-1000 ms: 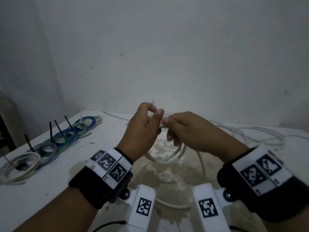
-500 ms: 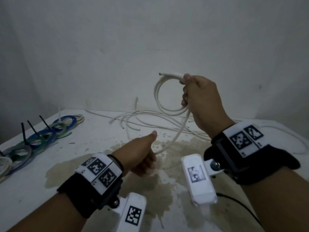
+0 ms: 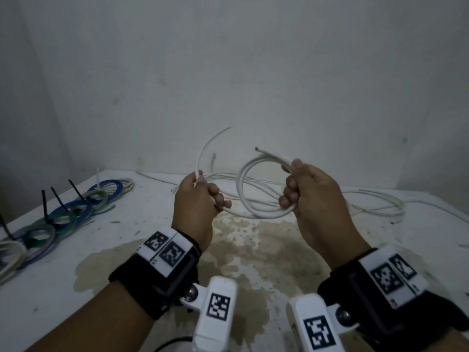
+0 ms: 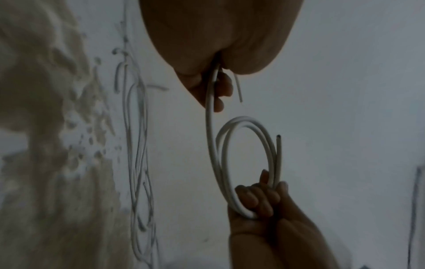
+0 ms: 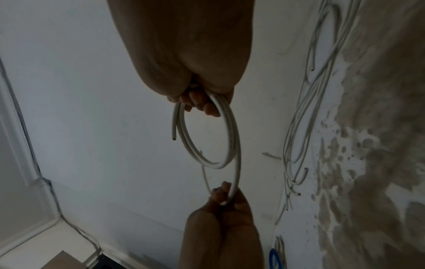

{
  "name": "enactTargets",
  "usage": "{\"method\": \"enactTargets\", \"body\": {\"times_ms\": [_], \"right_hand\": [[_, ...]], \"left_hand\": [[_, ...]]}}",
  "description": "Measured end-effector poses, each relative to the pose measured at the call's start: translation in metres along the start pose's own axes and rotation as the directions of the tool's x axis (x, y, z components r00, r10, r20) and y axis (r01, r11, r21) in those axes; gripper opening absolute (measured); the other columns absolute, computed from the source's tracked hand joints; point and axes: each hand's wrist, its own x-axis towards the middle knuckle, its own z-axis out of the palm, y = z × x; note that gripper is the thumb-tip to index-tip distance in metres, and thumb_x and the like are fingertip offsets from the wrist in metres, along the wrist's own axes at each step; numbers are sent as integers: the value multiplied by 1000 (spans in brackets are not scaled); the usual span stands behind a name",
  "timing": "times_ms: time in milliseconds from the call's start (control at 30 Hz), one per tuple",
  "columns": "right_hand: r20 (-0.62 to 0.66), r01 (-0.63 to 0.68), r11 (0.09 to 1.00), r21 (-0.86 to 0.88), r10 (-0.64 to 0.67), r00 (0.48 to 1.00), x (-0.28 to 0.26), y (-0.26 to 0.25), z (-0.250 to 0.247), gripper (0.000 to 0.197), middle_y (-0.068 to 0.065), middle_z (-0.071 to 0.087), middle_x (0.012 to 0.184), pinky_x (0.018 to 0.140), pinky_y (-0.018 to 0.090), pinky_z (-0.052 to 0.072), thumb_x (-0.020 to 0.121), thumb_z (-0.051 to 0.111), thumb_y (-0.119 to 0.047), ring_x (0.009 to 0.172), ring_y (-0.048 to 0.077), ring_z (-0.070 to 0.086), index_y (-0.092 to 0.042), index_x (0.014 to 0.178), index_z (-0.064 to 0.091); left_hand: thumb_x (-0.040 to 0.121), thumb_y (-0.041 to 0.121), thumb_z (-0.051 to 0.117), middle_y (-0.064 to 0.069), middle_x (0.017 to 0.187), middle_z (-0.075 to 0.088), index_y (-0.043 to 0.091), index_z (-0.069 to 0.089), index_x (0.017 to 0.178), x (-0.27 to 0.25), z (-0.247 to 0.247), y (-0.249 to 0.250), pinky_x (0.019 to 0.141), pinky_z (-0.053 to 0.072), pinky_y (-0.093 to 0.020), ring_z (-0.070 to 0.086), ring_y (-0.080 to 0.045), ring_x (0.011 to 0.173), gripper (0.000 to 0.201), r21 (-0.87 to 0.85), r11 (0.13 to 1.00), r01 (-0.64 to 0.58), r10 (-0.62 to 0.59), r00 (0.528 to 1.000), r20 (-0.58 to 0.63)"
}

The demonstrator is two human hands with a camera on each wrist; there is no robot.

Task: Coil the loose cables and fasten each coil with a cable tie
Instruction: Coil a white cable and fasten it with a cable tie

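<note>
Nearest the camera, at 6 o'clock in the head view, both wrists carry black bands w/ white marker blocks; above them the stained table point(image 3: 253, 250) shows a brown patch under the work area. Mid-frame, both hands are raised off the table. Right hand point(image 3: 308, 196), approx 2 o'clock from the stain, is clenched round the white cable coil point(image 3: 256, 189): fingers pass through the loops and pin them in the palm, one cut end sticking out past the thumb toward 11 o'clock. Probably gripped there so the turns can't spring open. Left hand point(image 3: 200, 199), at 9 o'clock from the coil and apart from the right hand, is closed on the free tail of the same cable point(image 3: 203, 153), which rises out of the fist toward 1 o'clock; the strand between the hands sags in a shallow arc. Judged: left feeds slack, right is the former, so this is mid-coiling w/ one more turn to lay. No tie on this coil yet. Farther back, 12 to 3 o'clock, loose white cables point(image 3: 368, 199) lie tangled on the table, still to do. Far left, 9 to 10 o'clock, finished coils point(image 3: 76, 212), blue/green/white, lie in a row w/ black cable ties point(image 3: 45, 207) standing up, kept clear of the loose stock.
</note>
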Motion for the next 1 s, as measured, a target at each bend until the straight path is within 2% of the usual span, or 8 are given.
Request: {"method": "enactTargets", "body": {"times_ms": [133, 267, 367, 500, 633, 767, 867, 1000], "right_hand": [[74, 32, 987, -157, -21, 997, -6, 6, -1, 30, 8, 34, 62, 49, 31, 31, 99, 46, -25, 49, 13, 31, -5, 80, 58], [127, 70, 951, -302, -32, 991, -11, 3, 4, 32, 8, 36, 61, 50, 34, 31, 98, 48, -23, 52, 18, 31, -6, 73, 58], [181, 115, 914, -389, -47, 982, -12, 2, 6, 36, 1, 37, 55, 51, 35, 32, 98, 48, -24, 49, 17, 32, -6, 67, 54], [232, 199, 835, -514, -88, 969, -8, 2, 4, 36, -4, 37, 53, 54, 35, 34, 97, 49, -29, 49, 15, 35, -9, 69, 58], [291, 257, 791, -555, -105, 951, -9, 5, 6, 35, -8, 42, 48, 55, 33, 36, 96, 50, -29, 49, 13, 38, -29, 63, 62], [309, 245, 769, -590, -65, 949, -12, 5, 6, 31, -6, 42, 52, 55, 36, 38, 96, 49, -29, 50, 13, 40, -14, 76, 66], [303, 178, 758, -628, 27, 953, -14, 0, 3, 32, -9, 57, 54, 55, 24, 44, 97, 48, -31, 50, 6, 52, -21, 70, 64], [306, 282, 399, -873, -1, 952, -15, -12, -6, 37, 3, 68, 73, 68, 28, 45, 96, 46, -36, 69, 17, 63, -10, 79, 67]], "left_hand": [[103, 10, 33, -6, 73, 52, 8, 56, 104, -5, -4, 2, 61, 56, -27, 55, -14, 59, 22, 249, 945, -211, 185, 975, 123], [102, 8, 37, -5, 90, 66, 18, 59, 92, -7, -5, 7, 71, 59, -30, 66, -16, 81, 25, 379, 883, -278, 199, 952, 233], [101, 9, 39, -5, 92, 70, 21, 63, 95, -8, -7, 12, 72, 60, -35, 71, -17, 78, 28, 436, 841, -319, 154, 915, 372], [100, 2, 38, -9, 86, 72, 21, 68, 95, -9, -9, 15, 73, 60, -36, 70, -24, 78, 36, 395, 894, -214, 23, 900, 435], [96, 9, 40, -13, 85, 69, 16, 71, 98, -12, -7, 12, 70, 52, -34, 60, -22, 74, 32, 315, 942, -114, -49, 884, 466], [98, 24, 48, 2, 71, 65, 14, 71, 94, -13, -7, 9, 59, 48, -26, 52, -14, 63, 26, 415, 885, -212, -14, 878, 478], [95, 20, 54, 7, 67, 62, 20, 73, 95, -11, -8, 6, 59, 46, -30, 50, -12, 60, 19, 466, 828, -314, 53, 870, 491], [95, 23, 54, 6, 69, 62, 20, 73, 92, -8, -10, 1, 60, 44, -33, 48, -13, 60, 19, 498, 812, -303, 91, 909, 406]]}}
